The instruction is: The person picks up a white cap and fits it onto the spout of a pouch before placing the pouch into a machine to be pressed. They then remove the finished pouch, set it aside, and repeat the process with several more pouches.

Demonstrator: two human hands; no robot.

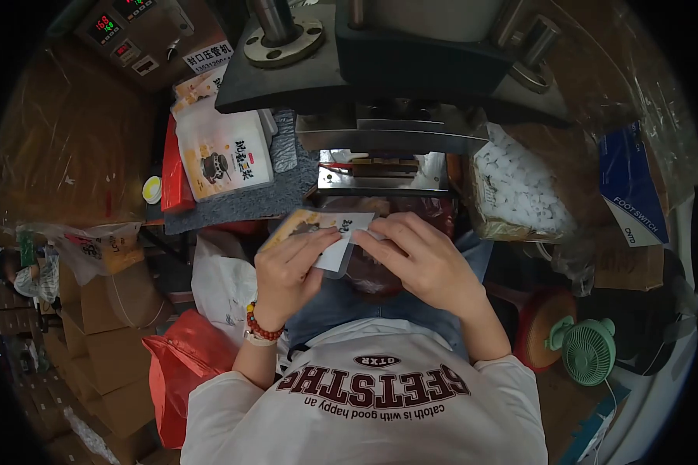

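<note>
Because I see all this only through a head camera, I judge the grip by the fingers: the left hand (291, 267) is clamped over the middle of the printed pouch (336, 256), and the right hand (423, 260) has its fingertips pinched together on the pouch's right end. Whether a small part also sits between those fingertips, I cannot tell. The pouch is held in the air, near the front edge of the metal bed (341, 179) and beside the near right corner of the grey mat (240, 212) that bears a pouch stack (229, 143). To handle it well, I would want the left fingers firm but flat, sparing the film creases, and the right pinch square to the edge.
</note>
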